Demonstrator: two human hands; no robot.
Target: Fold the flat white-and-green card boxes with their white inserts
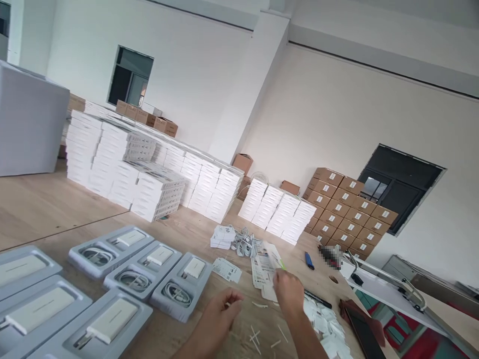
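Observation:
My right hand (289,289) is closed above the table, over the edge of some printed sheets. From its fingers a clear plastic piece with a green edge (276,257) points up and away; its exact kind is unclear. My left hand (224,311) hovers to the left, fingers curled in, with nothing visible in them. Beside it lies a grey tray (183,311) holding a white charger (194,268) and a coiled cable (176,294). Printed cards (227,269) and printed sheets (262,271) lie beyond my hands.
More filled trays (90,271) cover the left side. Bundled cables (245,243) and small white boxes (222,237) lie ahead. Stacked white boxes (209,189) line the back. White scraps (325,324), a black pen-like object (318,299) and a blue object (309,261) lie right.

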